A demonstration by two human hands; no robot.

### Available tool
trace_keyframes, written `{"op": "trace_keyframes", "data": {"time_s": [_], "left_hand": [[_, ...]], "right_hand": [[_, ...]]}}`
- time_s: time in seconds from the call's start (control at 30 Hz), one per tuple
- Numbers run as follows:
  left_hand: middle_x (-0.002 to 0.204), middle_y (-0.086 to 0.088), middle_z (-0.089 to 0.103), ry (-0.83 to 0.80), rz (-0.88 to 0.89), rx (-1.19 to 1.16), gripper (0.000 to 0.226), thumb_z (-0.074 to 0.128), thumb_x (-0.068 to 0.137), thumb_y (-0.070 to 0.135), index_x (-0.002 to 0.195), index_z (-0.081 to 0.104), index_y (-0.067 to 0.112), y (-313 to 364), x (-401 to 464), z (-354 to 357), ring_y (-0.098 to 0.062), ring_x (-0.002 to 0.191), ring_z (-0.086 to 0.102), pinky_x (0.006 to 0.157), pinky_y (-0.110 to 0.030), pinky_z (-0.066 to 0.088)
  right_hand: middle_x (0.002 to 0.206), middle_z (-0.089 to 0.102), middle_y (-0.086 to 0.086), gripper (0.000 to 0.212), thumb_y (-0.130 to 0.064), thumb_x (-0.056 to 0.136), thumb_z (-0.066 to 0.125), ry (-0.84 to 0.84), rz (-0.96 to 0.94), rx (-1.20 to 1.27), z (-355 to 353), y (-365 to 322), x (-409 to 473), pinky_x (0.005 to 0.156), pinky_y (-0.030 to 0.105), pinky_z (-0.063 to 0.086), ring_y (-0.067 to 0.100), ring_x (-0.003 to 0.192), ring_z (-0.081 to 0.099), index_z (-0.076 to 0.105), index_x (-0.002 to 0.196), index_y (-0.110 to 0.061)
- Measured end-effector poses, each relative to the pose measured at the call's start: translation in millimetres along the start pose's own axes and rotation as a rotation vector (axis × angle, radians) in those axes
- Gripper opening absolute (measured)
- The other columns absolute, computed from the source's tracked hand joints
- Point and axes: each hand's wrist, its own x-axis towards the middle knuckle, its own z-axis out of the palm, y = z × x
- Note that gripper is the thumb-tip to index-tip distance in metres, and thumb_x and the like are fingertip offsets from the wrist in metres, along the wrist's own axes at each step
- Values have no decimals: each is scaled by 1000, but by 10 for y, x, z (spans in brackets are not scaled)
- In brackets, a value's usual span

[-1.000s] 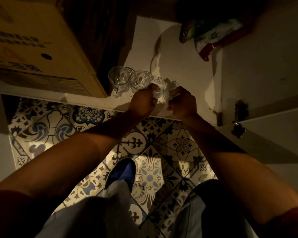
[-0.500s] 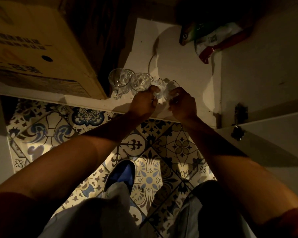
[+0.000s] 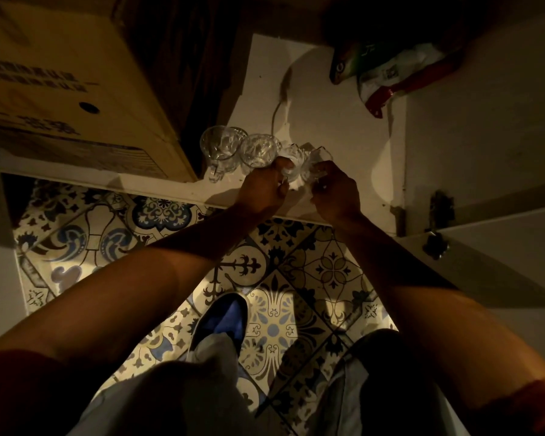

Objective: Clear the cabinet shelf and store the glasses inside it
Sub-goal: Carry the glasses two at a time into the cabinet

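Note:
Several clear handled glasses stand in a row near the front edge of the white cabinet shelf (image 3: 321, 121). The leftmost glass (image 3: 218, 145) and the second glass (image 3: 258, 150) stand free. My left hand (image 3: 263, 187) grips the third glass (image 3: 293, 158) by its near side. My right hand (image 3: 335, 190) holds the fourth glass (image 3: 317, 160), which touches the third. Fingers hide the lower parts of both held glasses.
A large cardboard box (image 3: 66, 89) fills the shelf's left side, close to the leftmost glass. A crumpled green, white and red bag (image 3: 387, 73) lies at the shelf's back right. An open cabinet door with hinge (image 3: 438, 228) stands at right. Patterned floor tiles (image 3: 296, 278) lie below.
Both hands have stayed on the two right glasses, shifting only slightly on the shelf. The two left glasses have not moved.

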Motion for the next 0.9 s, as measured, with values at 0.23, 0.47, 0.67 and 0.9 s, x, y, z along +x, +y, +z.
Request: {"op": "trace_keyframes", "data": {"time_s": [0.23,0.47,0.67,0.9], "left_hand": [[110,-16,69,-23,-6,-64,44,54,85,0,128,58,6,24,-8,-29,-32,89,67,78,-43,53],[118,-16,67,-147,-37,155,50,61,92,15,140,49,10,35,43,-100,-32,104,64,92,-42,51],[116,-15,68,-145,-39,164,47,61,94,22,137,51,9,93,-14,-185,-31,103,64,90,-38,51],[116,-10,69,-63,8,148,46,60,94,23,138,51,12,180,-150,-415,-28,101,66,87,-35,51]], "right_hand": [[115,73,11,42,-15,92,60,12,-13,0,36,29,9,89,48,57,34,103,69,59,132,-28],[118,72,10,45,-16,90,61,35,-34,-17,41,51,-3,96,44,54,32,109,68,59,134,-25],[115,74,4,45,-18,89,65,53,-54,14,-31,36,-70,95,36,54,27,108,69,59,132,-29],[110,74,1,47,-16,90,62,96,-62,33,-327,-28,-197,89,31,53,26,106,67,56,136,-28]]}}
